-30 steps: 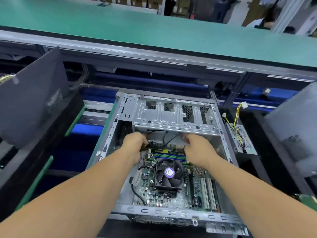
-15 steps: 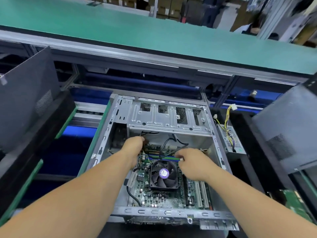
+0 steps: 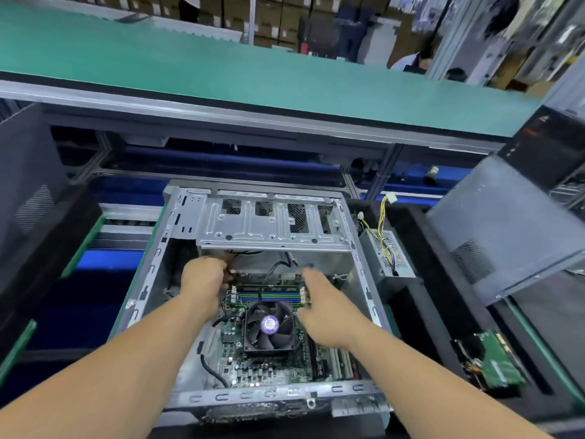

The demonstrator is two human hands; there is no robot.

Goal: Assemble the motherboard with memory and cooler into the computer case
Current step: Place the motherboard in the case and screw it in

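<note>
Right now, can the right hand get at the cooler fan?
Probably yes. The right hand hovers beside the fan, whose top is uncovered in the open case; nothing lies between them.

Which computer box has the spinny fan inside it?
The open computer case in the middle, under both hands. Its motherboard carries the black cooler fan with a purple sticker. The grey boxes on either side show only closed, meshed panels.

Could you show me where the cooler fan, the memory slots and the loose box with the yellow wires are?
Cooler fan [image 3: 269, 324]: head view, on its purple hub sticker.
Memory slots [image 3: 269, 296]: head view, on the blue and green strips.
Box with yellow wires [image 3: 390, 260]: head view, on its perforated metal top.
</note>
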